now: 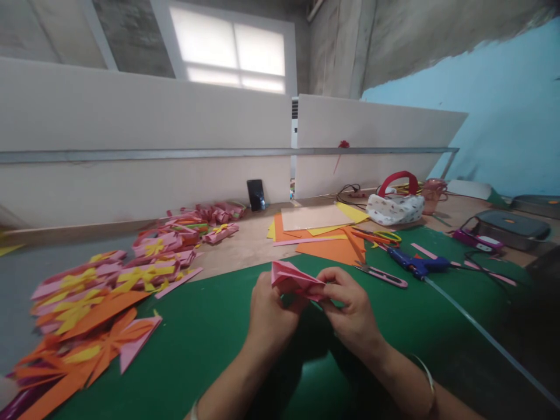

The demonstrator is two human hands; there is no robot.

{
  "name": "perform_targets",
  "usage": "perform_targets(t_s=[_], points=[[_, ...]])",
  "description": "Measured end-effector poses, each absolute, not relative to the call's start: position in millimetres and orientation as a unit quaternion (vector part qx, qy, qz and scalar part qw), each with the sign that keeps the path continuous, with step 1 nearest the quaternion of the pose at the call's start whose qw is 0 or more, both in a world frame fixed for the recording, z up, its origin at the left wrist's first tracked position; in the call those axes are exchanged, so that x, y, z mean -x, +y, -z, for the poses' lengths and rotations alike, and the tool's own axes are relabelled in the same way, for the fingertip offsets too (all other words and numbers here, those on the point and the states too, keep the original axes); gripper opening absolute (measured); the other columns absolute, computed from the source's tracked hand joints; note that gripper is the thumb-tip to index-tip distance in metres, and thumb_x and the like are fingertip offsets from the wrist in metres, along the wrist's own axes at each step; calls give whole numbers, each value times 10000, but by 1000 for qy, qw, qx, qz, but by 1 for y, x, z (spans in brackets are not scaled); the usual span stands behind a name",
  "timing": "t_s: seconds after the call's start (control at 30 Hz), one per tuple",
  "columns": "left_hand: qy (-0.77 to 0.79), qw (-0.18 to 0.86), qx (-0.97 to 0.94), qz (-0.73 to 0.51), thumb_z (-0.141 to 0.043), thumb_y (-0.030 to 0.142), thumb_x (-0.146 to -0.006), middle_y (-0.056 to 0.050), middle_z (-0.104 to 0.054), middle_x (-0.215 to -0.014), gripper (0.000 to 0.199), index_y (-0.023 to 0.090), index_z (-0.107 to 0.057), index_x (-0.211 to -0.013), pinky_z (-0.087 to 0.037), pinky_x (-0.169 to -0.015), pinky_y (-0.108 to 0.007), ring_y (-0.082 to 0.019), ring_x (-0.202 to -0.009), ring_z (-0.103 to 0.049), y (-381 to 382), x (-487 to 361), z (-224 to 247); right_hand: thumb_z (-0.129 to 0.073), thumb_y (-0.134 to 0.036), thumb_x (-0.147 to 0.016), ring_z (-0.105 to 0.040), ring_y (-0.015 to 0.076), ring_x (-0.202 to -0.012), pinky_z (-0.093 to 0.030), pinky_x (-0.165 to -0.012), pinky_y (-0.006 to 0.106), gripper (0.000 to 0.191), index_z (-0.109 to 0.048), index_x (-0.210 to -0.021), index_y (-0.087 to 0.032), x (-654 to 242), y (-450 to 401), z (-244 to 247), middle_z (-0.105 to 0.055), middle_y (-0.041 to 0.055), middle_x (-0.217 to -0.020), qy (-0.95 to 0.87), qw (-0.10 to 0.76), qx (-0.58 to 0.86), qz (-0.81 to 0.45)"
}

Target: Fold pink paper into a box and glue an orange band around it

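Observation:
A folded piece of pink paper point(294, 279) is held up over the green mat point(210, 326), in front of me. My left hand point(273, 312) grips its left side, with the fingers partly hidden behind the paper. On the right end, the thumb and fingers of my right hand point(347, 303) pinch the paper's narrow tip. Just beyond my right hand lie a pink utility knife point(385, 276) and a blue glue gun point(417, 263) with a long glue stick in its back.
Folded pink, yellow and orange paper pieces point(149, 274) are heaped at the left. Orange sheets point(328, 249), a pale board point(315, 218) and scissors point(380, 235) lie ahead. A phone point(256, 195) leans against the white panel. A cloth bag point(396, 207) and pink mug point(433, 195) stand at the back right.

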State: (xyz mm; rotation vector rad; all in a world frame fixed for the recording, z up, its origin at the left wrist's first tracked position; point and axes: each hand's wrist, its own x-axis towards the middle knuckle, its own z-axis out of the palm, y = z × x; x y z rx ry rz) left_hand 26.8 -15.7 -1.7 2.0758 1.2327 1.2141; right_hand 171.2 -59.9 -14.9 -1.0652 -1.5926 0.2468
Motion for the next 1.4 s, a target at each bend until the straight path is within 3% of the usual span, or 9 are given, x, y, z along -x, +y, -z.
perform_targets(t_s=[0.23, 0.4, 0.6, 0.8, 1.1, 1.23, 1.4], points=[[441, 208, -760, -429, -625, 192, -681, -54, -655, -884, 227, 238, -725, -879, -445, -813, -363, -213, -858, -566, -16, -26, -2, -563, -110, -810, -603, 162, -828, -505, -729, 268, 290, -689, -1022, -264, -172, -58, 18, -615, 44, -897, -689, 572, 437, -78], [471, 183, -748, -431, -642, 212, -673, -56, -665, -882, 184, 243, -737, -828, -433, -823, -380, -236, -878, -564, -15, -25, -1, -600, -122, -786, -584, 190, -991, -481, -872, 316, 366, -608, -1127, -257, -171, -59, 19, -615, 58, -1072, -689, 581, 432, -19], [475, 107, -765, -422, -631, 246, -708, -62, -667, -892, 189, 276, -732, -864, -430, -779, -385, -259, -885, -552, -18, -23, -3, -645, -130, -744, -548, 223, -1049, -445, -917, 377, 159, -608, -875, -213, -171, -63, 16, -592, 81, -1075, -667, 575, 474, -3], [467, 60, -776, -420, -620, 249, -714, -77, -658, -867, 155, 260, -727, -826, -421, -727, -382, -275, -855, -552, -19, -22, -3, -633, -128, -752, -563, 225, -1009, -471, -873, 381, 176, -644, -900, -223, -172, -61, 20, -591, 78, -1054, -667, 578, 470, 5], [458, 17, -788, -411, -606, 282, -723, -78, -657, -802, 115, 226, -705, -740, -391, -678, -374, -268, -801, -546, -19, -23, -3, -625, -106, -742, -609, 186, -837, -503, -743, 317, 109, -651, -737, -211, -172, -62, 15, -626, 48, -885, -658, 598, 458, -22], [458, 74, -781, -417, -624, 241, -680, -64, -665, -825, 137, 247, -721, -777, -413, -730, -390, -266, -840, -550, -19, -23, -3, -645, -143, -746, -621, 193, -870, -501, -781, 319, 115, -655, -832, -219, -172, -63, 15, -665, 50, -913, -677, 594, 435, -26], [465, 263, -724, -436, -637, 185, -621, -22, -674, -764, 149, 227, -720, -738, -448, -752, -348, -209, -769, -587, -23, -26, -11, -678, -167, -712, -626, 186, -866, -503, -764, 294, 257, -578, -947, -204, -170, -66, 17, -669, 50, -935, -644, 591, 482, -66]])
